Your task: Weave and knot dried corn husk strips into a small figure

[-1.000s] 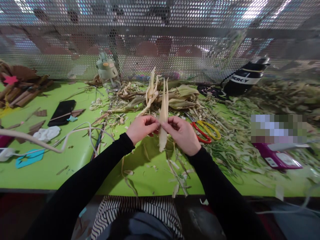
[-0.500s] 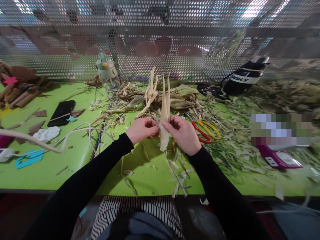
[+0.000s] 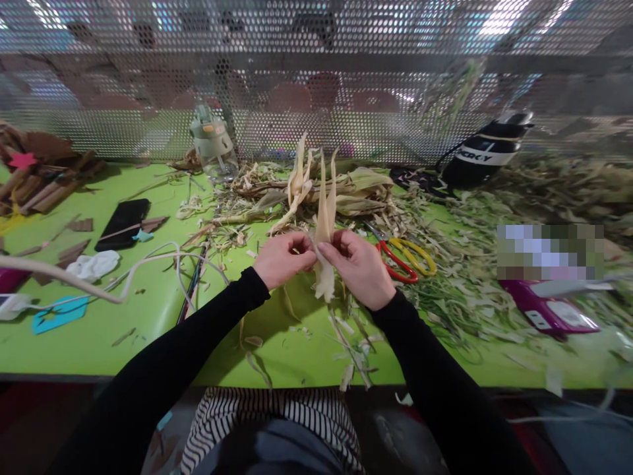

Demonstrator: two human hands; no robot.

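A pale, dry corn husk [image 3: 325, 221], split into two points at its top, stands upright between my hands. My right hand [image 3: 360, 267] pinches it between thumb and fingers from the right. At its left edge, the thumb and forefinger of my left hand [image 3: 287, 259] are closed on the husk. The husk's ragged lower end hangs below my fingertips. Behind it, another shaped husk piece [image 3: 297, 181] stands against a pile of dried husks [image 3: 363, 188]. Scissors with red and yellow handles [image 3: 408, 258] lie just right of my right hand.
A clear-bodied water bottle [image 3: 212, 145] and a black bottle [image 3: 487, 153] stand before the perforated metal screen [image 3: 316, 79]. On the left lie a phone [image 3: 122, 224], white cables [image 3: 99, 287] and a blue tag [image 3: 60, 315]. Husk shreds [image 3: 455, 290] and a purple device [image 3: 554, 310] cover the right.
My left hand has moved slightly right, up against the husk, and its fingers now meet it. The husk's lower end has twisted a little. My right hand has barely shifted.
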